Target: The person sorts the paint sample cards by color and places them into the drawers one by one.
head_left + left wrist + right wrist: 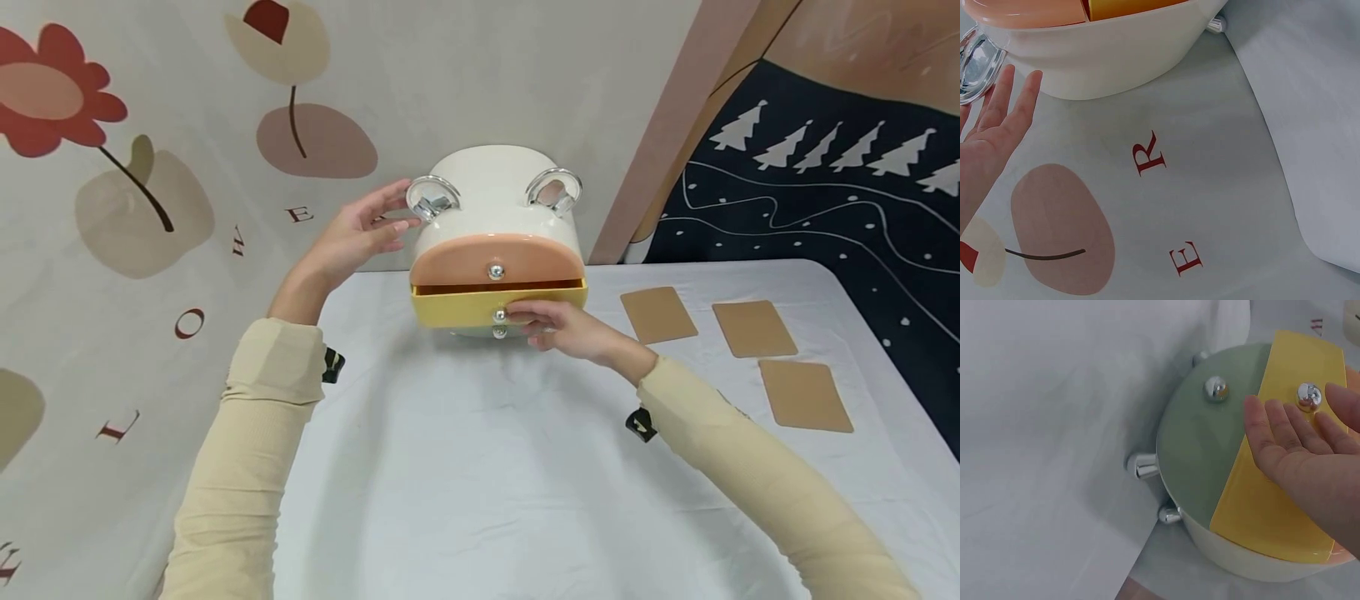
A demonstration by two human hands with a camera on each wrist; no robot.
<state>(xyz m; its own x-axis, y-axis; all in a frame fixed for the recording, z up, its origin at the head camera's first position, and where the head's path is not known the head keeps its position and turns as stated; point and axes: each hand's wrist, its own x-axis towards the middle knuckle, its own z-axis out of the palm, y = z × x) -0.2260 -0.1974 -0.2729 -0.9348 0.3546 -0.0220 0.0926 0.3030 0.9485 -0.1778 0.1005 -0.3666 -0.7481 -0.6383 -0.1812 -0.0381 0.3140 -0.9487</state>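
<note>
A rounded white cabinet (495,171) with two silver ear-like rings stands at the table's back edge. Its front has an orange drawer (465,260), a yellow drawer (450,308) below it and a green drawer (1191,437) lowest, each with a silver knob. The yellow drawer is pulled out a little, with a dark gap along its top. My right hand (566,329) is at the yellow drawer's knob (1309,397), fingers loosely extended, thumb and fingertips close beside it. My left hand (360,229) is spread at the left ring (432,197), fingertips right by it.
Three brown cards (658,314) lie on the white-covered table (450,483) to the right of the cabinet. A printed backdrop (420,75) rises close behind, and a dark cloth with white trees (810,192) hangs at the right. Short silver feet (1142,465) support the cabinet.
</note>
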